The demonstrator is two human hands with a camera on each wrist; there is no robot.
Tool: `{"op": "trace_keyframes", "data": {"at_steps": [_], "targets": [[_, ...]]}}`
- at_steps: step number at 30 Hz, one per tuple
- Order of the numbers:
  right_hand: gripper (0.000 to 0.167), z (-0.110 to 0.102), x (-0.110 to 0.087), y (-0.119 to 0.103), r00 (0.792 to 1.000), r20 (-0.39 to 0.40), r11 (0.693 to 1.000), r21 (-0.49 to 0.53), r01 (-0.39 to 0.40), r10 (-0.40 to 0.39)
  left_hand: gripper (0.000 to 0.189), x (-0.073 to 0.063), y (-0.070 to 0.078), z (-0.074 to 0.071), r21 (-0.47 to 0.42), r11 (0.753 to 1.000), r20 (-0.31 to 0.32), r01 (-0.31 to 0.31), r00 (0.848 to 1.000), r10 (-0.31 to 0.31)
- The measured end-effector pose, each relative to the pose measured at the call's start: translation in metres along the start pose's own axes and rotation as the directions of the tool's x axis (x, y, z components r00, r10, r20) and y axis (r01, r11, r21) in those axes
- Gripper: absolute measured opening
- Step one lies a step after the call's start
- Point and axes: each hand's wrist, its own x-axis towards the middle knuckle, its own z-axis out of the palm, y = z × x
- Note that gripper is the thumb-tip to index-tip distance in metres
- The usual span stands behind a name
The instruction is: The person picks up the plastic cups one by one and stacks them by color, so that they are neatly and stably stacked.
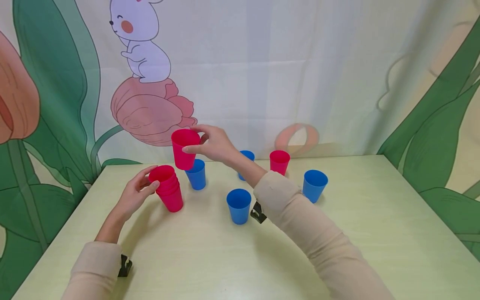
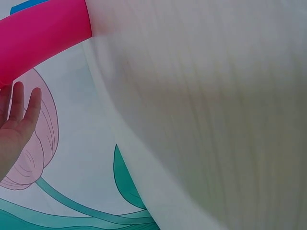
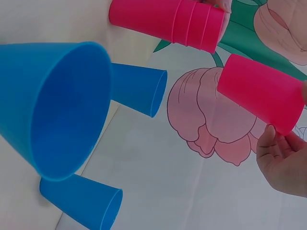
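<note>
My left hand [image 1: 132,192] holds a stack of nested pink-red cups [image 1: 171,199] near the top, thumb on the near side and fingers at the far side. The stack stands at the left of the table. Up and to its right, my right hand [image 1: 215,143] grips a single pink-red cup [image 1: 182,156] by its rim, in the air and mouth up. That cup overlaps a blue cup [image 1: 197,177] behind it. In the right wrist view a gap shows between the raised cup [image 3: 259,93] and the stack [image 3: 148,21].
Another blue cup [image 1: 238,208] stands mid-table, near the right sleeve. Farther back are a blue cup [image 1: 246,155] partly behind my right forearm, a pink-red cup [image 1: 279,161] and, at the right, a blue cup [image 1: 314,186]. A printed curtain [image 1: 232,83] hangs behind the table [image 1: 210,258].
</note>
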Motion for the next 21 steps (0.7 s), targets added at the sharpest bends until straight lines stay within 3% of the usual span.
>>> {"op": "trace_keyframes", "data": {"at_steps": [6,14,21], "targets": [[0.068,0.005,0.003,-0.008,1.000,-0.007,1.000,0.000,-0.006,0.006,0.058,0.000,0.000,0.000,-0.002,1.000,0.001,0.011,1.000,-0.011],[0.065,0.013,0.008,-0.013,0.998,-0.005,0.998,0.034,0.057,-0.057,0.060,-0.001,0.000,0.000,0.002,1.000,0.007,0.027,1.000,-0.027],[0.065,0.022,0.010,-0.016,0.998,0.012,0.997,0.048,0.062,-0.063,0.062,-0.001,0.001,0.001,0.001,1.000,0.005,0.030,1.000,-0.030]]}}
